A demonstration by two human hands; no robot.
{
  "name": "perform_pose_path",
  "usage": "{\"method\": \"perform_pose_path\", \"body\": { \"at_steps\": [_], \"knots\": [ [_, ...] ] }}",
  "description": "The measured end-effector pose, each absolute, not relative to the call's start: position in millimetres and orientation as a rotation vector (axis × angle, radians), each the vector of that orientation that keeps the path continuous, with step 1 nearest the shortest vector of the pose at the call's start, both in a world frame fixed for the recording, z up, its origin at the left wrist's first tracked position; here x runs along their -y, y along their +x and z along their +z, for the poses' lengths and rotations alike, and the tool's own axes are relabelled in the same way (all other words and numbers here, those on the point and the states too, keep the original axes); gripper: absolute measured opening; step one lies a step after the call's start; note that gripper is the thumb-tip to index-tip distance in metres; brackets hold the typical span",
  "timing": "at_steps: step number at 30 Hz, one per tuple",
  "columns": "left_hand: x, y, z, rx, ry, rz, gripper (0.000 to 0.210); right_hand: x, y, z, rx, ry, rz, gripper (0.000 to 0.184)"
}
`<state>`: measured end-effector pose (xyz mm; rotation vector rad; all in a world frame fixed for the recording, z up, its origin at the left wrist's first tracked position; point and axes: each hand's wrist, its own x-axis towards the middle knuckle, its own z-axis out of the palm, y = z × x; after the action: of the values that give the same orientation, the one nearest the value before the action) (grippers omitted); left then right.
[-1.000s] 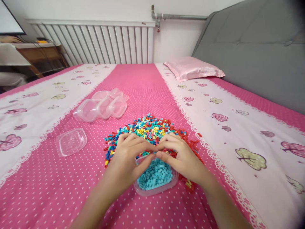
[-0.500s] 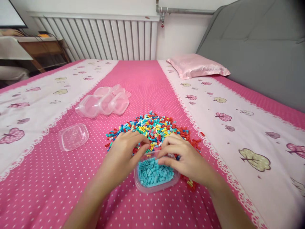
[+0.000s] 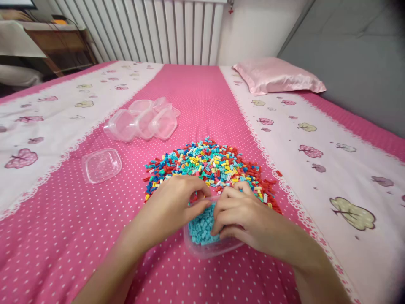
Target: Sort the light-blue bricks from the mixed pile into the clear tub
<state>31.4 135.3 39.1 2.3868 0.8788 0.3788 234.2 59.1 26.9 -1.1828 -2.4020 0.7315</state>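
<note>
A clear plastic container (image 3: pixel 205 253) holding many small light-blue toy building bricks (image 3: pixel 202 228) sits on the bed right in front of me. My right hand (image 3: pixel 242 213) is over its right half, fingers bent and close together with their tips down among the light-blue bricks. At the far left rim is my left hand (image 3: pixel 180 200), its thumb over the rim and its fingers curled towards the pile. What either hand pinches is hidden. Just beyond both hands spreads a heap of mixed-colour bricks (image 3: pixel 205 162), partly covered by them.
Several clear containers (image 3: pixel 142 120) lie grouped at the back left, with a clear lid (image 3: pixel 103 165) nearer. A pink pillow (image 3: pixel 278 76) rests at the back right by the grey headboard (image 3: pixel 354 63). A radiator (image 3: pixel 152 33) stands behind the bed.
My right hand has moved down and inward over the container, covering more of the light-blue bricks. My left hand has shifted slightly right to the rim. The view has tilted down.
</note>
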Motion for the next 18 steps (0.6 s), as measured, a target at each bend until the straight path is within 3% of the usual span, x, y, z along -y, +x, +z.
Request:
{"method": "perform_pose_path", "body": {
  "at_steps": [7, 18],
  "knots": [
    [-135.1, 30.0, 41.7, -0.888, 2.379, 0.354, 0.009, -54.8, 234.3, 26.8, 2.380, -1.286, 0.802, 0.017],
    [-135.0, 29.7, 35.1, -0.897, 2.429, 0.329, 0.016, -57.7, 212.2, 15.3, 2.438, -1.057, 0.423, 0.010]
  ]
}}
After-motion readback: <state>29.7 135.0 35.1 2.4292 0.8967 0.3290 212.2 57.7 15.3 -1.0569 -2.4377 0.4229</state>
